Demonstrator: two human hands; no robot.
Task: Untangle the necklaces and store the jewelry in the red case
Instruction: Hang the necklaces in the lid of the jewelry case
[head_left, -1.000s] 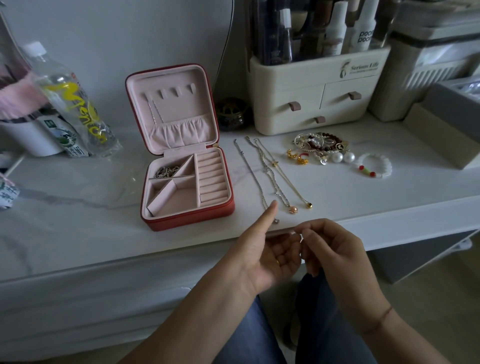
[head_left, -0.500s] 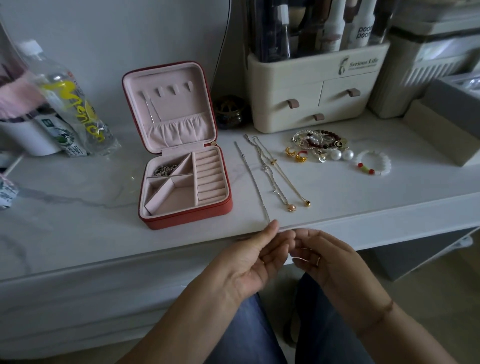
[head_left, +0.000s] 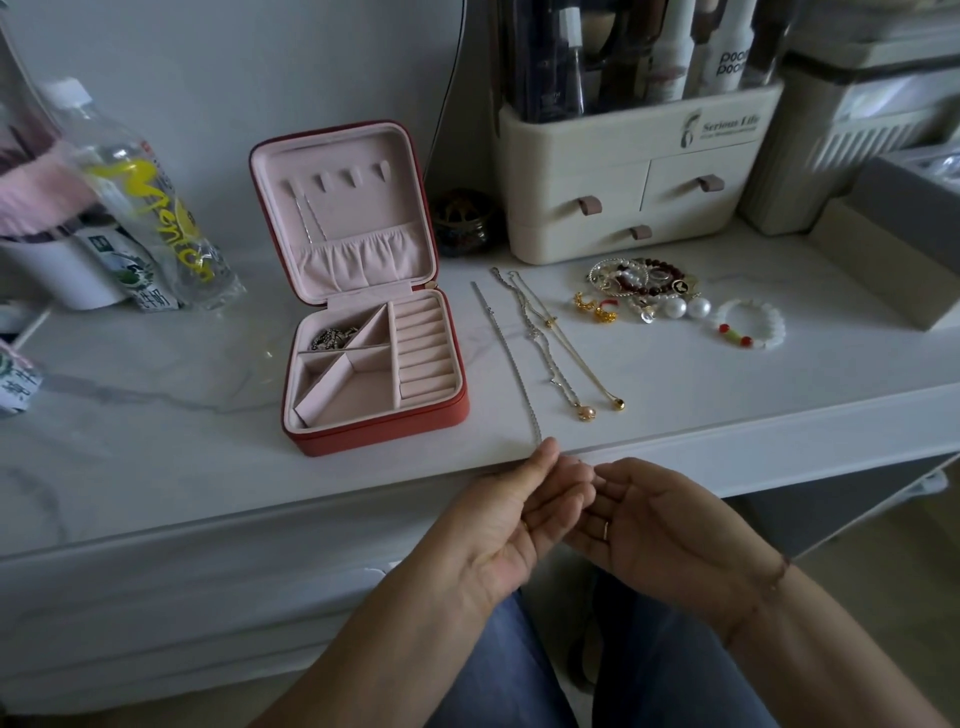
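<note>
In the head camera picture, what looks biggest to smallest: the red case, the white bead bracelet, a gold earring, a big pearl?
1. red case
2. white bead bracelet
3. gold earring and big pearl look about alike

On the white table (head_left: 156, 415) the red case (head_left: 374, 434) stands open with its lid upright and a silvery piece (head_left: 332, 338) in its back left compartment. Just right of it a silver chain (head_left: 506, 358) lies straight and reaches the near edge, where a fingertip of the left grip (head_left: 514, 514) meets its end. The right grip (head_left: 654, 525) lies palm up beside the left, fingers relaxed. Two gold-pendant necklaces (head_left: 563, 376) lie further right, then a white bead bracelet (head_left: 753, 325).
</note>
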